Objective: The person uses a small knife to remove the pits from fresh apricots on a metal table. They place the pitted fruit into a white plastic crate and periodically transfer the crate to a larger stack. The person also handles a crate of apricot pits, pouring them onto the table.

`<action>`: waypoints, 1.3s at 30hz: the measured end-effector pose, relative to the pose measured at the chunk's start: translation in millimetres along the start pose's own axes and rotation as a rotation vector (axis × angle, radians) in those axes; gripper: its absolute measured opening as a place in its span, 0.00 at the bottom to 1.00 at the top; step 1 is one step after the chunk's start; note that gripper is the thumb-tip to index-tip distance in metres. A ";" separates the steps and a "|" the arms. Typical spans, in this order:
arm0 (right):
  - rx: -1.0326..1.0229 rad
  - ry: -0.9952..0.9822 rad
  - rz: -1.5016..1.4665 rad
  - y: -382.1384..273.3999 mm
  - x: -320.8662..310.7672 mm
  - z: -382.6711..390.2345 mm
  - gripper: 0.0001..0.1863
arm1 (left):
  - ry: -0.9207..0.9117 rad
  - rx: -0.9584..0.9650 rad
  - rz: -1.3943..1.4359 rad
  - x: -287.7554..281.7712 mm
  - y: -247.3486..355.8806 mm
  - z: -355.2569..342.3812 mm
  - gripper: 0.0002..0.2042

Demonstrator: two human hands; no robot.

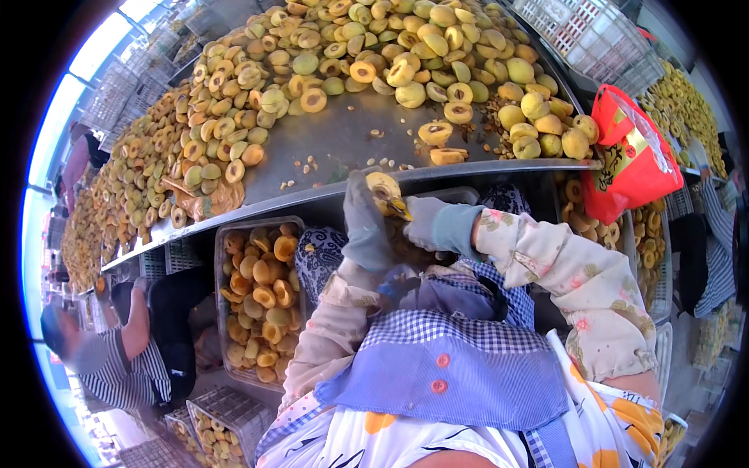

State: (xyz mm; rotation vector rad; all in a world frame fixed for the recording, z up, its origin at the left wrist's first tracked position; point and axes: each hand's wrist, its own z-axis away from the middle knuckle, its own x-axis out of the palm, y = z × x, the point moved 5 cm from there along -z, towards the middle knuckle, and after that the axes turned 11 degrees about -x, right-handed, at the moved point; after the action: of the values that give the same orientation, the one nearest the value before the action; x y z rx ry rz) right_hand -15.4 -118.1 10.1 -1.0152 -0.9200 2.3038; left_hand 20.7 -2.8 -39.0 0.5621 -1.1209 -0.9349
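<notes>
My left hand point(365, 222), in a grey-green glove, is closed around a yellow peach half point(383, 189) just in front of the metal table edge. My right hand point(437, 225), gloved alike, is closed at the peach half's right side. From its fingers a small narrow tool point(401, 209), yellow and dark, meets the fruit's lower edge; its handle is hidden in the glove. Behind my hands, cut peach halves point(435, 133) and small pale pits point(376, 133) lie on the metal table point(328, 140).
A large heap of peaches point(312, 47) covers the table's far side. A red bag point(632, 156) hangs at the right edge. Crates of peach halves point(261, 300) flank my knees. Seated co-workers point(129, 351) are at left and right. Stacked crates point(593, 43) stand beyond.
</notes>
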 end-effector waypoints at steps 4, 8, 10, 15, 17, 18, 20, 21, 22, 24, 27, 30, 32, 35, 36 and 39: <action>-0.086 0.044 0.207 -4.9 1.4 -1.0 0.15 | 0.119 -0.189 -0.039 -18.2 -9.1 -13.6 0.20; -0.039 0.015 0.222 -3.1 7.5 -11.1 0.13 | 0.085 -0.032 0.064 -14.6 -9.5 -11.9 0.18; -0.180 -0.145 -0.095 17.8 20.8 -26.4 0.07 | 0.079 0.235 -0.101 -7.3 -4.3 -14.4 0.17; -0.055 -0.568 -0.980 10.6 18.3 -0.9 0.10 | 0.026 0.439 -0.338 -5.3 5.6 10.8 0.14; 0.048 -0.647 -1.169 21.1 22.7 -0.2 0.10 | -0.080 0.286 -0.275 -6.3 -5.2 12.9 0.16; 0.014 -0.669 -1.115 26.6 22.6 -0.1 0.10 | -0.041 0.208 -0.344 -8.1 -9.8 8.8 0.15; -0.053 -0.729 -0.995 34.4 23.3 -2.5 0.10 | 0.055 0.057 -0.478 -15.1 -17.8 -3.2 0.14; -0.087 -0.670 -0.758 41.3 23.8 -6.4 0.08 | -0.020 -0.128 -0.291 -15.1 -29.9 -7.3 0.13; -0.099 -0.615 -0.522 48.9 21.4 -8.6 0.07 | -0.097 -0.253 -0.257 -10.7 -30.9 -7.3 0.13; 0.100 -0.497 -0.747 33.3 17.9 9.3 0.06 | -0.215 -0.486 -0.179 -15.3 -21.8 -5.6 0.13; 0.066 -0.604 -1.073 34.2 27.8 12.5 0.07 | -0.205 -0.100 -0.372 -23.7 -25.6 -17.4 0.14; 0.177 -0.693 -1.326 29.5 24.7 21.1 0.08 | -0.101 0.269 -0.537 -9.1 -17.4 12.3 0.16; 0.147 -0.740 -1.382 23.8 22.4 23.7 0.08 | -0.108 0.386 -0.486 1.7 -10.6 20.3 0.17; 0.179 -0.510 -1.192 22.9 16.1 26.3 0.09 | -0.209 -0.186 -0.131 8.6 -9.0 21.3 0.20; 0.118 -0.536 -1.161 25.6 17.8 24.6 0.09 | -0.241 -0.435 0.067 11.4 -11.5 25.3 0.20; 0.062 -0.645 -1.217 26.5 28.6 20.6 0.09 | -0.145 -0.190 -0.338 -13.7 -14.9 -2.3 0.17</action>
State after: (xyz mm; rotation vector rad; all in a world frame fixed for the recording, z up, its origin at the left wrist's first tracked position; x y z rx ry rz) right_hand -52.7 -126.0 -12.1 0.3736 -1.2013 1.5023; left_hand 15.9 1.0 -58.4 0.5435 -1.0687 -1.3782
